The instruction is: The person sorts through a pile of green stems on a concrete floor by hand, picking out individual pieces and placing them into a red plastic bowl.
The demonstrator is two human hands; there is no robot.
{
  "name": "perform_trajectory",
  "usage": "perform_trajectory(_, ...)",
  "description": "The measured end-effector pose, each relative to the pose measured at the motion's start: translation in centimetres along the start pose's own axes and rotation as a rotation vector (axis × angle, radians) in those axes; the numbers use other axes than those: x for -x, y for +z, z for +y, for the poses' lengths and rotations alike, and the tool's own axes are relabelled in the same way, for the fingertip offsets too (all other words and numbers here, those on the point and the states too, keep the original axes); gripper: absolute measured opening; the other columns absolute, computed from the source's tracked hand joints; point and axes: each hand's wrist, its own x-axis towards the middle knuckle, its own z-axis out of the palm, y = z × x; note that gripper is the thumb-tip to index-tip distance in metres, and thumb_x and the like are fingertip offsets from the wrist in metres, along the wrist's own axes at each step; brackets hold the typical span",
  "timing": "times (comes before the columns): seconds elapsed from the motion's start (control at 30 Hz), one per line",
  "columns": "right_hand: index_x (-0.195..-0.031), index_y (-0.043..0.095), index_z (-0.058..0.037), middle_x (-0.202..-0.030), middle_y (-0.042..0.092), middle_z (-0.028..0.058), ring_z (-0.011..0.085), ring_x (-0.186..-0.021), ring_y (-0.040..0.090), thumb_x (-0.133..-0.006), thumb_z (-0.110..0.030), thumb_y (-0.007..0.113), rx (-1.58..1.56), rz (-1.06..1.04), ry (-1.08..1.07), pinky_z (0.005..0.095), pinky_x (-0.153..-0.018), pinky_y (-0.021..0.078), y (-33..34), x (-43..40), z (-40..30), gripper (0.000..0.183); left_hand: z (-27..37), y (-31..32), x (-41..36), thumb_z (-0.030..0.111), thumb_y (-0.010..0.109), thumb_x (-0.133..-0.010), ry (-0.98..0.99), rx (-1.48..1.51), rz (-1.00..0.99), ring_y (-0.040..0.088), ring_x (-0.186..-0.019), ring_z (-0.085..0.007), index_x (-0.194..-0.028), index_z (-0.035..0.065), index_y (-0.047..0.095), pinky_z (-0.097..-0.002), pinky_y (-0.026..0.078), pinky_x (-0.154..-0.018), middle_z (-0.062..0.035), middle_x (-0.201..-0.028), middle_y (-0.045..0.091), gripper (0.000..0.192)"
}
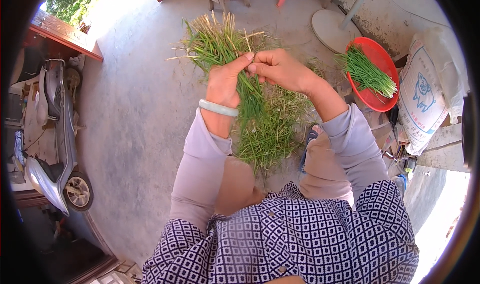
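A thick bunch of green chives [221,48] with pale, straw-like ends is clasped in my left hand [225,78], which wears a jade-coloured bangle [218,107]. The bunch's leafy ends hang below the hand. Close against my left thumb, my right hand [277,68] pinches at a stalk of the bunch; the fingertips partly hide it. Beneath both hands, a loose heap of green and yellowed stalks [270,141] lies on the concrete floor. To the right, a red plastic basin [369,46] holds a neat bundle of chives [369,70] with white ends.
A white woven sack [423,93] bearing writing and a blue animal print stands beside the basin. The round base [333,29] of a stand is at the upper right. At left are a silver scooter [56,164] and a reddish wooden panel [65,33]. Stool legs [221,1] show at the top.
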Motion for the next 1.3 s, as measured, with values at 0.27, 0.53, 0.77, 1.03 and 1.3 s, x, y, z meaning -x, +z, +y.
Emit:
perform_trajectory(0.27,-0.078,0.057,-0.002,-0.066,0.055,-0.0003,0.0075,-0.057,0.048,-0.084,-0.023,0.057,0.007,-0.084,0.014,0.023,-0.052,0.0405,-0.3,0.0,0.8,0.022,0.3,-2.0,-1.4,0.008,0.067,-0.076,0.009,0.127,0.106,0.049,-0.063,-0.0142,-0.085,0.002,0.06,-0.0243,0.042,-0.058,-0.0046,-0.073,0.054,0.013)
perform_trajectory(0.53,-0.078,0.054,-0.003,-0.065,0.052,-0.002,0.0045,-0.058,0.047,-0.087,-0.024,0.053,0.081,-0.053,0.098,0.0215,-0.053,0.0388,-0.8,0.2,0.8,0.023,2.0,-4.3,-1.9,0.005,0.061,-0.081,0.061,0.318,0.114,0.051,-0.067,-0.0125,-0.086,0.0012,0.057,-0.0222,0.043,-0.054,-0.0056,-0.076,0.056,0.008)
perform_trajectory(0.77,-0.082,0.058,-0.002,-0.078,0.061,0.015,0.0314,-0.073,0.058,-0.084,-0.022,0.051,0.737,0.159,0.004,0.0411,-0.067,0.0453,-2.5,0.3,2.1,0.021,2.9,-5.5,-1.7,0.004,0.062,-0.08,0.068,0.343,0.095,0.053,-0.07,-0.0123,-0.087,0.0018,0.057,-0.0224,0.042,-0.054,-0.0063,-0.08,0.058,0.009)
perform_trajectory(1.03,-0.091,0.061,-0.0057,-0.087,0.062,0.0178,0.0349,-0.084,0.058,-0.083,-0.023,0.053,0.995,0.287,0.216,0.0431,-0.071,0.045,-4.3,0.4,2.4,0.021,1.9,-2.8,0.0,0.006,0.066,-0.077,0.085,0.128,0.034,0.059,-0.073,-0.0162,-0.087,0.0027,0.057,-0.0265,0.041,-0.054,-0.0077,-0.08,0.062,0.014)
perform_trajectory(1.3,-0.096,0.061,-0.0039,-0.073,0.055,-0.0004,0.0076,-0.064,0.046,-0.083,-0.024,0.059,-0.155,0.268,-0.039,0.0232,-0.058,0.0393,-1.4,0.1,-0.4,0.024,1.3,-0.9,0.2,0.004,0.068,-0.074,0.059,-0.065,-0.047,0.058,-0.07,-0.0147,-0.09,0.0046,0.055,-0.0258,0.041,-0.054,-0.0075,-0.083,0.063,0.02)
